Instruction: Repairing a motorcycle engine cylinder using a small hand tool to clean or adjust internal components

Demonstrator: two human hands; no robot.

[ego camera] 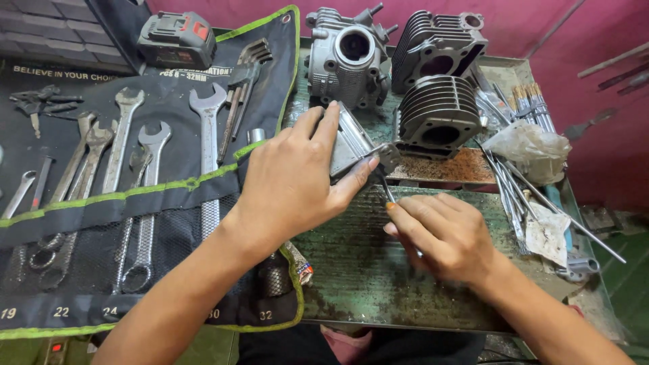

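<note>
My left hand (294, 179) grips a small grey metal engine cover (350, 138), holding it tilted just above the worn green workbench (351, 270). My right hand (443, 233) pinches a thin metal tool (385, 186) whose tip meets the cover's lower right edge. Behind them stand a grey cylinder head (348, 57), a finned engine part (436, 47) and a finned cylinder block (436, 115).
A black tool roll with green trim (169, 196) lies at the left, holding several spanners and hex keys. A battery pack (177, 39) sits at its far edge. Long thin rods (527, 176), a crumpled plastic bag (531, 149) and paper scraps crowd the right side.
</note>
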